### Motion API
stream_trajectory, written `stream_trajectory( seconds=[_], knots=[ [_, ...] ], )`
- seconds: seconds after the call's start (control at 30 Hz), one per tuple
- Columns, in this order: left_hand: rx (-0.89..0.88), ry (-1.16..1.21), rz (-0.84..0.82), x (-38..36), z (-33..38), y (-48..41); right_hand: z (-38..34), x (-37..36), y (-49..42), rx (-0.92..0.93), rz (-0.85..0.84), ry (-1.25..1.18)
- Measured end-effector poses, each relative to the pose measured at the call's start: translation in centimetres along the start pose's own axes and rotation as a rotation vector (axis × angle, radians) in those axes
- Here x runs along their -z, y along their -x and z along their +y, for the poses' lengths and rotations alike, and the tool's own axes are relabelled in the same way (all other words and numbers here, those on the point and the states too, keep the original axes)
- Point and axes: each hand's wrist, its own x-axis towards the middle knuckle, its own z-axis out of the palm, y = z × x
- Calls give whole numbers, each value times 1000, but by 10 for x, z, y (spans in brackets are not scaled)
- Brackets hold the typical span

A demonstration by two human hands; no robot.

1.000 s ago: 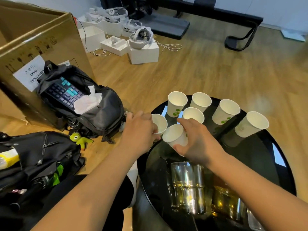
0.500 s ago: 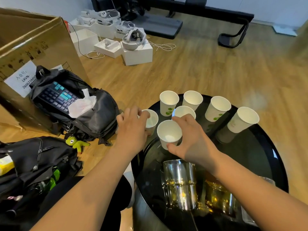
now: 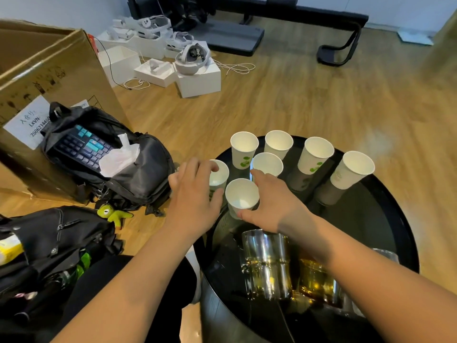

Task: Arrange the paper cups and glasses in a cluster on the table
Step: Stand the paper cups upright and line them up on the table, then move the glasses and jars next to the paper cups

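Note:
Several white paper cups stand on a round black glass table (image 3: 385, 233). My left hand (image 3: 191, 196) grips the leftmost paper cup (image 3: 220, 175) at the table's left edge. My right hand (image 3: 272, 201) wraps its thumb and fingers around the near paper cup (image 3: 241, 197). Behind them stand a middle cup (image 3: 267, 164), two back cups (image 3: 244, 148) (image 3: 278, 143), and two cups to the right (image 3: 315, 154) (image 3: 352, 169). Clear glasses (image 3: 265, 263) (image 3: 316, 280) stand at the near side, under my right forearm.
A black backpack (image 3: 128, 174) holding a keyboard leans on a large cardboard box (image 3: 49, 70) left of the table. Another black bag (image 3: 49, 243) and a green toy (image 3: 111, 214) lie on the wooden floor. White boxes and headsets (image 3: 193, 58) sit farther back.
Both hands stay on their cups; the near cup has slid slightly toward me and away from the middle cup. The view has shifted a little.

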Motion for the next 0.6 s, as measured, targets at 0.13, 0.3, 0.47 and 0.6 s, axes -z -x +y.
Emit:
stream_trajectory(
  seconds=[0.13,0.3,0.47,0.6],
  knots=[
    [75,81,-20,3,10,19,-1,22,17,31,44,34],
    [241,259,-137,3,31,40,11,43,43,-28,83,-5],
    [629,373,-481,-7,49,57,10,33,71,-120,26,34],
    [775,517,-579,-19,55,71,1,14,83,-103,-3,204]
  ],
)
